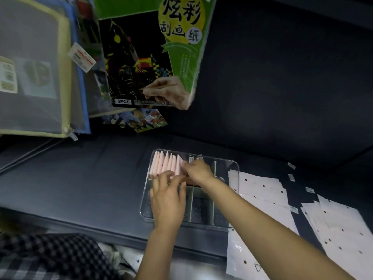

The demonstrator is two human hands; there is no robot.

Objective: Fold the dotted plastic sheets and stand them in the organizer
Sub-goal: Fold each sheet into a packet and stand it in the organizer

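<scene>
A clear plastic organizer (235, 168) with upright dividers lies on the dark surface. Several folded pink sheets (164, 163) stand side by side in its far left compartment. My right hand (196, 171) reaches in over the organizer and pinches the rightmost folded pink sheet at its top edge. My left hand (167, 197) lies over the organizer's left side, its fingertips touching the near ends of the standing sheets. Flat dotted plastic sheets (262, 190) lie spread to the right of the organizer.
More dotted sheets (341, 227) and small labels (291, 165) lie at the right. Hanging mesh zipper pouches (34, 77) and a green scratch-paper pack (151, 53) fill the upper left. Checked fabric (50, 257) is at the bottom left.
</scene>
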